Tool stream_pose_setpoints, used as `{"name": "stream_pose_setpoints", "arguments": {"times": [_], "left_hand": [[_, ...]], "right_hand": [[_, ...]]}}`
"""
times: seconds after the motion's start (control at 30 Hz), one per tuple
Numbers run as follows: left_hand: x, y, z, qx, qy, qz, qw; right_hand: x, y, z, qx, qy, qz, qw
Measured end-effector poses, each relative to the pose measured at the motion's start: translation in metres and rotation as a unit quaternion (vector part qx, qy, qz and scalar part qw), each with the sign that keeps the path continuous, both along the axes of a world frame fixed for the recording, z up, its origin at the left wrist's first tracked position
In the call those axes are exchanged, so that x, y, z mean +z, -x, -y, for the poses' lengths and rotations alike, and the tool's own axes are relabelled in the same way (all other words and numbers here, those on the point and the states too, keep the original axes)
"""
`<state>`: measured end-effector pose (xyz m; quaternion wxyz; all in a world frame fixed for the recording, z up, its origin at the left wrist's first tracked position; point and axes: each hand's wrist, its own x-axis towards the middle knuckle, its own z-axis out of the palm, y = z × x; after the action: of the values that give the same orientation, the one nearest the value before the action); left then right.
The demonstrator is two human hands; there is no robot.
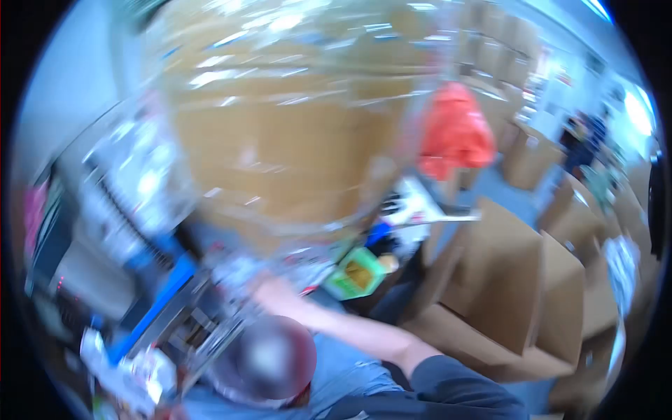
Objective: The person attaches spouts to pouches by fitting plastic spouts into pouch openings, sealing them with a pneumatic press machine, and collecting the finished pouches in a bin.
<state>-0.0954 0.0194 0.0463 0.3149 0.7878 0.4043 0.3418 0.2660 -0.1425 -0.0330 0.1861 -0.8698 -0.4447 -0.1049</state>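
Note:
My right hand reaches in from the lower right, across the middle of the view. It is at some crinkled clear plastic, in front of a big cardboard carton wrapped in clear film. Motion smears the fingers, so whether they grip the plastic does not show. Below the hand is a shiny, dark red round thing, too blurred to name. To the right of the hand stands a light green box with something yellowish in it. My left hand is out of sight.
A machine with a blue bar stands at the left, with clear plastic bags behind it. An open cardboard box is at the right. An orange-red bag hangs beyond. Stacked cartons and a person are farther back.

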Motion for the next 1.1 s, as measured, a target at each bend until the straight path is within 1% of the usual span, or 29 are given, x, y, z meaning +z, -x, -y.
{"name": "stream_pose_setpoints", "arguments": {"times": [0.03, 0.07, 0.1, 0.13, 0.17, 0.2, 0.23, 0.27, 0.3, 0.33, 0.37, 0.4, 0.43, 0.5, 0.53, 0.57, 0.6, 0.63, 0.67, 0.73, 0.77, 0.83, 0.87, 0.93, 0.97, 1.0, 1.03, 1.07, 1.1], "left_hand": [[-0.009, -0.001, 0.009, -0.014, 0.009, -0.02, 1.0], [-0.05, -0.007, -0.005, -0.024, -0.061, 0.094, 0.993], [-0.042, -0.003, 0.006, 0.023, -0.01, 0.036, 0.999], [-0.024, -0.015, 0.023, -0.022, -0.075, 0.059, 0.995], [-0.012, -0.02, 0.034, -0.039, -0.072, 0.089, 0.993], [-0.021, -0.017, 0.033, -0.072, -0.091, 0.083, 0.99], [-0.019, -0.019, 0.036, -0.07, -0.088, 0.063, 0.992], [-0.018, -0.023, 0.041, -0.074, -0.085, 0.042, 0.993], [-0.019, -0.022, 0.041, -0.074, -0.083, 0.052, 0.992], [-0.015, -0.021, 0.042, -0.076, -0.081, 0.064, 0.992], [-0.01, -0.021, 0.044, -0.072, -0.087, 0.072, 0.991], [-0.008, -0.022, 0.046, -0.062, -0.083, 0.066, 0.992], [-0.004, -0.021, 0.048, -0.066, -0.085, 0.045, 0.993], [0.003, -0.021, 0.049, -0.091, -0.118, -0.006, 0.989], [0.004, -0.025, 0.05, -0.093, -0.115, -0.01, 0.989], [0.005, -0.029, 0.05, -0.118, -0.171, -0.018, 0.978], [0.006, -0.032, 0.051, -0.144, -0.228, -0.025, 0.963], [0.01, -0.033, 0.053, -0.171, -0.247, -0.042, 0.953], [0.018, -0.031, 0.052, -0.172, -0.25, -0.041, 0.952], [0.031, -0.027, 0.051, -0.26, -0.199, 0.003, 0.945], [0.031, -0.027, 0.051, -0.261, -0.197, 0.003, 0.945], [0.03, -0.028, 0.051, -0.338, -0.053, 0.002, 0.94], [0.017, -0.038, 0.053, -0.317, -0.011, 0.025, 0.948], [-0.036, -0.053, 0.042, -0.296, 0.155, -0.004, 0.943], [-0.05, -0.06, 0.041, -0.275, 0.257, 0.02, 0.926], [-0.064, -0.067, 0.037, -0.246, 0.299, 0.06, 0.92], [-0.063, -0.075, 0.036, -0.216, 0.342, 0.099, 0.909], [-0.058, -0.085, 0.033, -0.187, 0.382, 0.191, 0.885], [-0.046, -0.093, 0.023, -0.164, 0.441, 0.2, 0.859]], "right_hand": [[0.024, 0.005, 0.01, 0.026, -0.02, 0.011, 0.999], [0.022, 0.0, 0.009, 0.061, -0.022, 0.043, 0.997], [0.04, 0.003, 0.011, 0.073, -0.008, 0.029, 0.997], [0.036, -0.002, 0.009, 0.086, 0.018, 0.032, 0.996], [0.037, -0.005, 0.01, 0.111, 0.008, 0.05, 0.993], [0.037, -0.009, 0.009, 0.118, 0.04, 0.037, 0.992], [0.04, -0.014, 0.009, 0.118, 0.073, 0.031, 0.99], [0.047, -0.012, 0.013, 0.104, 0.019, 0.025, 0.994], [0.059, -0.006, 0.017, 0.083, -0.037, 0.017, 0.996], [0.077, 0.007, 0.021, 0.072, -0.136, -0.02, 0.988], [0.092, 0.021, 0.029, 0.056, -0.233, -0.057, 0.969], [0.106, 0.041, 0.039, 0.078, -0.315, -0.213, 0.922], [0.114, 0.063, 0.049, 0.09, -0.385, -0.364, 0.843], [0.112, 0.104, 0.053, 0.263, -0.452, -0.449, 0.725], [0.109, 0.111, 0.05, 0.326, -0.342, -0.376, 0.797], [0.111, 0.121, 0.043, 0.329, -0.205, -0.213, 0.897], [0.103, 0.13, 0.034, 0.348, -0.191, -0.197, 0.896], [0.098, 0.135, 0.026, 0.368, -0.177, -0.179, 0.895], [0.103, 0.141, 0.03, 0.377, -0.172, -0.208, 0.886], [0.126, 0.14, 0.042, 0.43, -0.158, -0.216, 0.862], [0.13, 0.138, 0.044, 0.46, -0.195, -0.282, 0.819], [0.13, 0.137, 0.039, 0.416, -0.225, -0.35, 0.809], [0.113, 0.131, 0.035, 0.391, -0.2, -0.315, 0.841], [0.102, 0.127, 0.022, 0.269, -0.127, -0.261, 0.918], [0.096, 0.122, 0.023, 0.22, -0.123, -0.239, 0.938], [0.097, 0.115, 0.028, 0.198, -0.177, -0.234, 0.935], [0.101, 0.109, 0.035, 0.174, -0.228, -0.229, 0.93], [0.106, 0.106, 0.043, 0.141, -0.301, -0.267, 0.904], [0.113, 0.102, 0.052, 0.108, -0.297, -0.24, 0.918]]}}
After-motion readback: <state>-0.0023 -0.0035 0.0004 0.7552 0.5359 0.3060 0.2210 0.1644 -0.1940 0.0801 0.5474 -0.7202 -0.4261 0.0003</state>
